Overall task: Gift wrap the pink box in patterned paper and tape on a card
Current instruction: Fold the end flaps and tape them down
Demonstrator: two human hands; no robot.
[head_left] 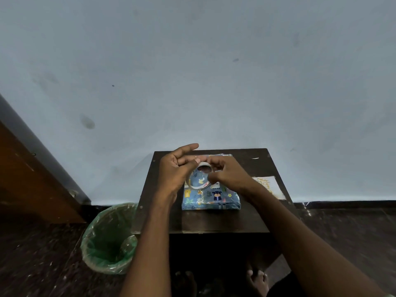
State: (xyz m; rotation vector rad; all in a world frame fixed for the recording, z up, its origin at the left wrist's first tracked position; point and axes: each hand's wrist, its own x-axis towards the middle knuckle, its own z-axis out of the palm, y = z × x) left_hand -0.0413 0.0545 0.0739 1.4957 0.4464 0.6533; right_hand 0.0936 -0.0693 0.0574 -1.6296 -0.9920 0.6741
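Dark wooden surface (214, 219) was set against a pale wall, with the wrapped box (211, 199) lying flat on it. A tape roll (198, 179) was gripped in the left hand (174, 170) just above the box while its end was pinched by the right hand (225, 173), probably so a strip could be pulled. The card (269, 187) was left close by on the right, likely for taping next.

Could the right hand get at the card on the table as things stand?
Probably yes. The card lies bare on the table just beside the right hand, nothing between them. But that hand is pinching at the tape roll and would have to let go first.
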